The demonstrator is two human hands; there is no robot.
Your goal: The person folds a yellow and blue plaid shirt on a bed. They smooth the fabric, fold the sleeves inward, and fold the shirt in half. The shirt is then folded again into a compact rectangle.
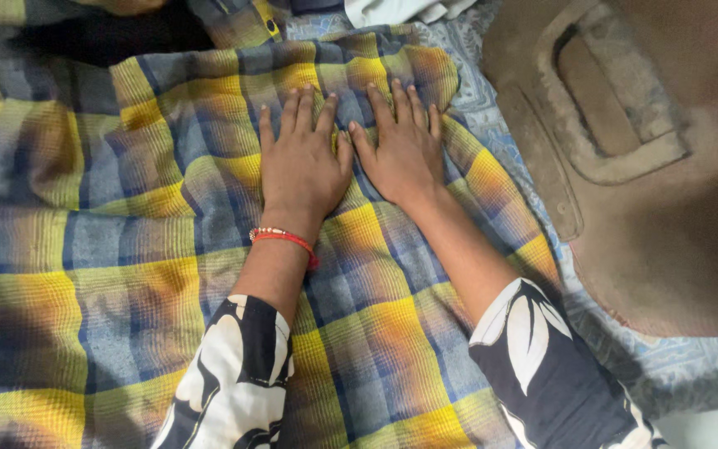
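Left hand [299, 162]: flat, palm down, fingers extended and slightly spread, pressed onto the blue, grey and yellow checked woven blanket [110, 249]. It grips nothing. A red thread bracelet with small beads [282, 238] sits on the wrist.

Right hand [403, 148]: likewise flat, palm down, fingers extended, resting on the same blanket. It grips nothing. The two thumbs lie just beside each other, close to touching.

Both forearms emerge from dark sleeves with a white leaf print [533, 349]; the cuffs sit near the elbows.

The blanket lies spread beneath both hands and runs well to the left of the left hand, towards the wearer and beyond the fingertips. Its surface shows soft creases around the hands. Its edge runs just to the right of the right hand.

Beyond that edge, a pale blue patterned sheet [500, 141] shows underneath. Further right of the right hand stands a brown, dusty moulded panel with a recessed rectangular pocket [625, 150], apart from the hand. Past the fingertips, at the far border, lie a fold of white cloth [392, 10] and some dark fabric; details there cannot be told.
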